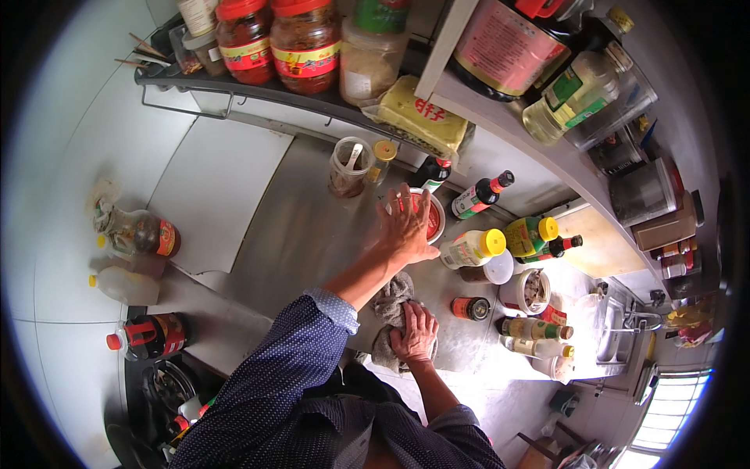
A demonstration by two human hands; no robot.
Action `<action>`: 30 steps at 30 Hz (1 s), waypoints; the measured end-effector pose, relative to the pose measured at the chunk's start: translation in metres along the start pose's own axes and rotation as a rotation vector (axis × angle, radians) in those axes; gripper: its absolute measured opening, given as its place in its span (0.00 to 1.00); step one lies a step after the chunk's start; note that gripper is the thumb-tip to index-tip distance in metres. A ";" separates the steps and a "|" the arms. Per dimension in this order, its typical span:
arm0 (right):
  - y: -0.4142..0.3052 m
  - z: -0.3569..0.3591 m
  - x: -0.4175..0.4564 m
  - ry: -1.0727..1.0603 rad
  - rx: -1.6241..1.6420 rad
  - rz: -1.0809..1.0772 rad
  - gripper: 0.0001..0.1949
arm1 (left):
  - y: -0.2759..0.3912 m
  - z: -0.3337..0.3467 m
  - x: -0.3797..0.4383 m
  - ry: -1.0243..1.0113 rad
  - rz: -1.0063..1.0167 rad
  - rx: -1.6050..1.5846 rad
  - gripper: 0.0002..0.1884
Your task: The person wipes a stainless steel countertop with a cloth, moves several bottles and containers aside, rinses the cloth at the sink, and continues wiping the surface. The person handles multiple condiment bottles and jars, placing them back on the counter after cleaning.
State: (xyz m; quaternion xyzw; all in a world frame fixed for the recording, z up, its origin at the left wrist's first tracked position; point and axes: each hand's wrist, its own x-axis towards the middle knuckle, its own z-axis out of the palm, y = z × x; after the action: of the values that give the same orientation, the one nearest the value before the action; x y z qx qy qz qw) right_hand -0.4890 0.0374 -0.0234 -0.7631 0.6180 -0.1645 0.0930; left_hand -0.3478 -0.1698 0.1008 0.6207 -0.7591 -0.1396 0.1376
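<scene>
My left hand (408, 225) lies over the left part of a round tub with a red and white lid (434, 220), its fingers spread towards the wall. Whether the fingers grip the tub or only rest on it is not plain. Nearer to me, my right hand (417, 333) is pressed down on a bunched grey cloth (389, 308) at the front of the metal counter (293, 234). Behind the tub stand a dark sauce bottle (432, 174), a gold-lidded jar (382, 161) and an open plastic jar with a white spoon (350, 170).
A yellow-capped bottle (471, 248), a small dark-lidded jar (470, 308) and an open white tub (525, 291) stand to the right. A sink (613, 331) lies beyond. Large red-lidded jars (306, 50) crowd the shelf above. Left are a white board (217, 187) and several bottles.
</scene>
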 end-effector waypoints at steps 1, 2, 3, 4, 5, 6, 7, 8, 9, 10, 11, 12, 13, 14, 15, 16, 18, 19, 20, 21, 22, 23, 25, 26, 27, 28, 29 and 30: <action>-0.001 -0.001 0.001 0.002 0.006 0.003 0.37 | -0.001 0.002 0.004 -0.014 -0.001 0.010 0.67; -0.002 -0.001 0.002 0.003 0.014 0.004 0.37 | -0.003 0.004 0.007 -0.027 -0.004 0.022 0.66; -0.001 -0.002 0.002 0.004 0.016 0.011 0.37 | -0.003 0.007 0.009 -0.043 -0.002 0.028 0.65; -0.001 -0.005 0.003 0.002 0.017 0.015 0.37 | -0.004 0.009 0.011 -0.036 -0.010 0.010 0.62; 0.000 -0.004 0.003 0.009 0.022 0.015 0.37 | -0.006 0.010 0.014 -0.045 -0.006 -0.009 0.62; 0.000 -0.004 0.003 0.013 0.027 0.013 0.37 | -0.008 0.006 0.016 -0.055 -0.005 -0.027 0.61; 0.000 -0.004 0.002 0.018 0.034 0.010 0.37 | -0.010 0.003 0.016 -0.064 -0.006 -0.045 0.60; 0.000 -0.004 0.001 0.009 0.033 0.015 0.37 | -0.011 0.001 0.014 0.001 0.019 -0.027 0.58; 0.000 -0.004 0.001 0.002 0.032 0.016 0.37 | -0.013 0.001 0.012 -0.001 0.045 -0.006 0.58; 0.000 -0.004 0.001 -0.005 0.031 0.016 0.37 | -0.014 0.001 0.010 -0.002 0.069 0.016 0.58; 0.000 -0.004 0.002 -0.008 0.036 0.015 0.37 | -0.015 0.001 0.007 -0.002 0.092 0.038 0.57; 0.001 -0.004 0.001 -0.012 0.035 0.019 0.37 | -0.014 0.001 0.003 -0.002 0.097 0.018 0.57; 0.002 -0.005 0.000 -0.017 0.035 0.022 0.37 | -0.014 0.002 -0.002 -0.001 0.102 -0.002 0.57; 0.004 -0.005 0.000 -0.014 0.030 0.021 0.37 | -0.015 0.002 -0.005 -0.001 0.106 -0.022 0.57; 0.004 -0.004 -0.001 -0.013 0.029 0.022 0.37 | -0.020 0.004 -0.007 -0.015 0.106 -0.018 0.58; 0.003 -0.003 -0.002 -0.012 0.028 0.023 0.37 | -0.027 0.008 -0.010 -0.028 0.106 -0.015 0.58; 0.003 -0.003 -0.001 -0.009 0.032 0.016 0.38 | -0.033 0.003 -0.015 -0.063 0.080 0.005 0.60; 0.003 -0.003 0.000 -0.006 0.034 0.011 0.38 | -0.036 0.000 -0.020 -0.077 0.077 0.011 0.60; 0.001 -0.003 -0.002 -0.032 0.024 0.019 0.38 | -0.040 -0.002 -0.026 -0.090 0.074 0.017 0.60; 0.000 -0.003 -0.001 -0.026 0.032 0.014 0.39 | -0.044 -0.004 -0.030 -0.102 0.069 0.021 0.60; -0.001 -0.003 -0.001 -0.020 0.041 0.010 0.39 | -0.047 -0.005 -0.031 -0.113 0.065 0.067 0.63; -0.003 -0.002 0.000 -0.013 0.050 0.006 0.39 | -0.051 -0.007 -0.034 -0.107 0.082 0.076 0.65; -0.005 -0.009 0.005 -0.039 0.125 0.036 0.41 | -0.054 -0.014 -0.039 -0.088 0.115 0.101 0.67; -0.008 -0.013 0.006 -0.023 0.176 0.060 0.41 | -0.060 -0.009 -0.042 -0.023 0.152 0.070 0.70; -0.009 -0.023 0.007 -0.001 0.219 0.093 0.41 | -0.060 -0.006 -0.042 0.049 0.164 -0.015 0.69; -0.014 -0.034 0.014 0.051 0.177 0.109 0.42 | -0.063 -0.005 -0.042 0.118 0.181 -0.097 0.68; -0.023 -0.039 0.028 0.112 0.190 0.147 0.40 | -0.067 -0.003 -0.043 0.182 0.203 -0.178 0.67; -0.026 -0.053 0.043 0.152 0.346 0.223 0.38 | -0.070 0.009 -0.046 0.155 0.059 -0.375 0.63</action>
State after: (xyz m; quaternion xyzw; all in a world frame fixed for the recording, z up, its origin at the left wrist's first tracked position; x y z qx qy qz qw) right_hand -0.4771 0.0048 0.0403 -0.6481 0.6664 -0.3139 0.1932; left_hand -0.2788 -0.1377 0.0639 0.5707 -0.7248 -0.2260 0.3129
